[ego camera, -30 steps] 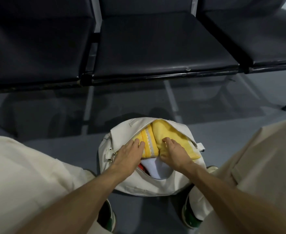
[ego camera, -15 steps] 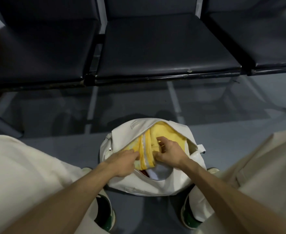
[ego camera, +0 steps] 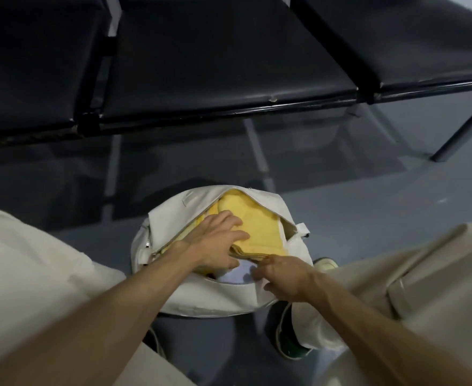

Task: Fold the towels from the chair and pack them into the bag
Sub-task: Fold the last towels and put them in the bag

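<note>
I see the yellow towel [ego camera: 259, 232] sitting deeper in the white bag [ego camera: 201, 295] than a moment ago, stripes now hidden. My left hand [ego camera: 215, 243] has moved on top, fingers spread flat, gripping nothing. My right hand [ego camera: 282, 277] has dropped to the bag's near edge; I cannot tell its grip. A pale cloth [ego camera: 237, 274] lies beneath. Black chairs [ego camera: 215, 65] stand beyond on grey floor [ego camera: 368, 213].

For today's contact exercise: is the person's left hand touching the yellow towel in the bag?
Touching. The head view shows the left hand pressed flat on the yellow towel, its fingers spread across the cloth.
</note>
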